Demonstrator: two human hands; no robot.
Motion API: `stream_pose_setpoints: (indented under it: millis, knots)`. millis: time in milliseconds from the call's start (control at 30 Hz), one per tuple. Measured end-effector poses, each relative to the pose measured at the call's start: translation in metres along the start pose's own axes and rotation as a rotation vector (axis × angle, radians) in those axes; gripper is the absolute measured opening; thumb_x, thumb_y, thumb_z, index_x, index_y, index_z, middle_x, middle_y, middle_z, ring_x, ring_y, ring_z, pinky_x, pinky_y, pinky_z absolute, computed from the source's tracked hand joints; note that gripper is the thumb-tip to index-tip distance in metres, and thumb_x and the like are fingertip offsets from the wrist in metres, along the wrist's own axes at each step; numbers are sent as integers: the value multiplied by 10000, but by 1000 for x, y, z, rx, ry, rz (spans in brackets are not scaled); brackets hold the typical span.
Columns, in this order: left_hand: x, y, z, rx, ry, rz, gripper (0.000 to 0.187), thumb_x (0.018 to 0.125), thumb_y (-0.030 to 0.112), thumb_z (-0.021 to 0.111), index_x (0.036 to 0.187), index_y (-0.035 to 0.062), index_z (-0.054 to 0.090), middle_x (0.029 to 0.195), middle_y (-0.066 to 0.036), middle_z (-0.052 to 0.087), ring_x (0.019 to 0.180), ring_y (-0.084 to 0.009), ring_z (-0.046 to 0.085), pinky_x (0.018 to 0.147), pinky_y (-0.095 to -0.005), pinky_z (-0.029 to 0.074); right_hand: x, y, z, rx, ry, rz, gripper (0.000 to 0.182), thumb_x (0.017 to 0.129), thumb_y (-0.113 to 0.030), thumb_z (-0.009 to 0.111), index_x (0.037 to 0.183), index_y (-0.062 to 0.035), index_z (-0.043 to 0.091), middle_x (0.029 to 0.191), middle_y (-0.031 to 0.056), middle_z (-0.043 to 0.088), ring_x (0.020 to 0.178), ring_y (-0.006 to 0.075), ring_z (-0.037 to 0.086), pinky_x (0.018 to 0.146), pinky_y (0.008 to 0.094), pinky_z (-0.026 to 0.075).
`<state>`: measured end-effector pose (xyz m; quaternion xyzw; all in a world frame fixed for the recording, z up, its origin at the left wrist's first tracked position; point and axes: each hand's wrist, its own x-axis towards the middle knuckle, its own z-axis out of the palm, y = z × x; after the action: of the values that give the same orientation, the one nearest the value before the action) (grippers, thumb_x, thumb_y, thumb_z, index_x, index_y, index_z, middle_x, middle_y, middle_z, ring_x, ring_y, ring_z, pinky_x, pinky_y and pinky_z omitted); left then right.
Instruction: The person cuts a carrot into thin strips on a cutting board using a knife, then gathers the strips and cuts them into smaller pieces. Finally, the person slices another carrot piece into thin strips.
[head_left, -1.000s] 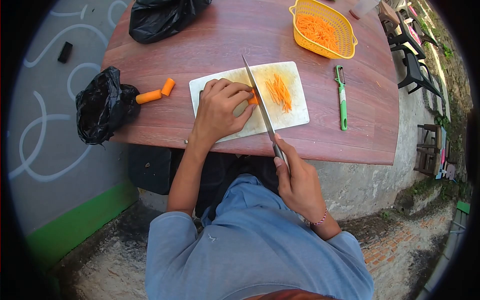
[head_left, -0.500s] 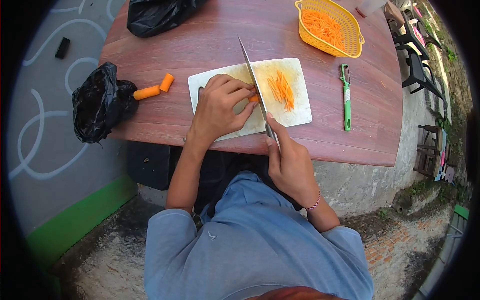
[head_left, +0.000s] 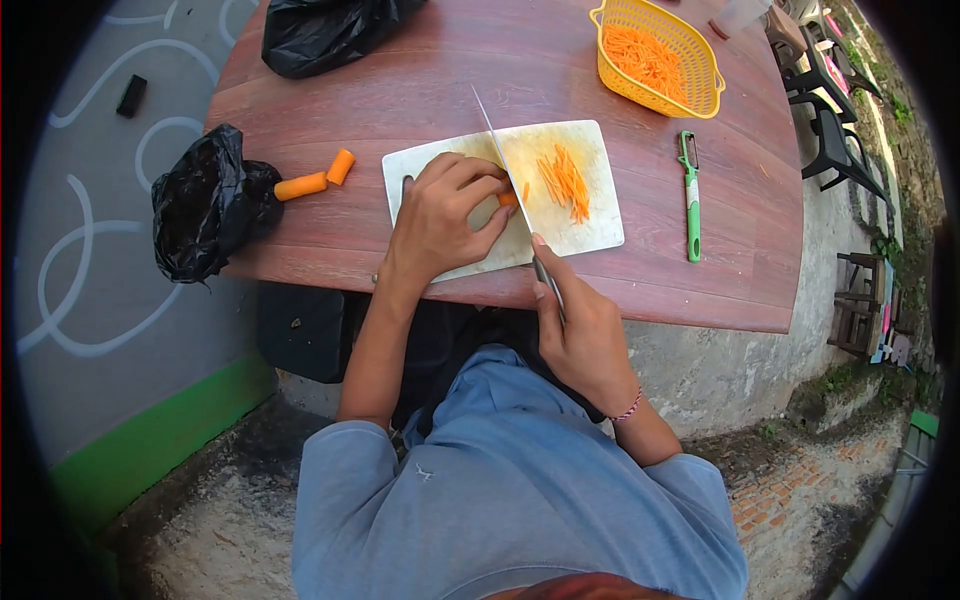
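Observation:
On the white cutting board (head_left: 590,225), my left hand (head_left: 445,212) is closed around a carrot piece (head_left: 508,199), fingertips curled beside the blade. My right hand (head_left: 580,325) grips a knife (head_left: 508,160) by its handle, its long blade crossing the board and pointing away from me. The blade stands right against the cut end of the carrot. Just right of the blade lies a thin carrot strip (head_left: 526,191). Farther right on the board is a small pile of carrot sticks (head_left: 565,185).
A yellow basket (head_left: 712,95) of carrot shreds stands at the back right, and a green peeler (head_left: 692,200) lies right of the board. At left are two carrot pieces (head_left: 301,187) and an open black plastic bag (head_left: 205,215). Another black bag (head_left: 330,35) sits behind.
A thin carrot strip now shows to the right of the blade. The knife has shifted very slightly, and the whole view has moved a little. Both hands keep their hold.

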<state>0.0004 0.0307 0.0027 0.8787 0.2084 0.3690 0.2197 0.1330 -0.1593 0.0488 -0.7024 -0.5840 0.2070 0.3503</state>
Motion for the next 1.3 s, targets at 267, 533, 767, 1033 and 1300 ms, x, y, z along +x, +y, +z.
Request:
stream_pose_setpoints:
  millis: [267,533,767,1033,1300]
  knots:
    - [-1,3,-4,22,-22,-22,261,750,81,839,989,22,752,1068,-123,735,1056,-339,694,987,-461,558,-6,1,1,52,32,-49,552,1023,-30,645,1565,-61,545,868,226,671,755,426,684,701,519,540]
    - [-4,0,-3,-2,-26,-15,231,774,81,856,980,24,766,1063,-122,739,1042,-330,716,1141,-564,497,0,-4,-6,120,2,32,549,1031,-28,645,1568,-71,541,941,277,707,859,463,729,760,497,568]
    - [-5,-1,-4,-8,-21,-25,224,776,86,860,975,26,779,1033,-119,760,1037,-315,726,1158,-574,490,-2,-15,-15,169,-80,165,544,1030,-13,627,1563,-61,535,953,298,711,890,490,727,779,501,569]
    - [-6,-3,-4,-11,-29,-21,226,775,85,859,977,22,781,1020,-117,759,1036,-312,719,1154,-570,492,-5,-21,-18,123,-89,157,537,1031,-15,620,1559,-54,534,962,301,713,890,487,727,779,503,568]
    - [-4,1,-5,9,-42,-20,225,778,88,856,977,18,780,1014,-118,755,1040,-314,712,1153,-565,493,-8,-19,-10,54,-86,122,558,1019,-18,629,1566,-35,520,972,282,725,866,470,730,769,514,569]
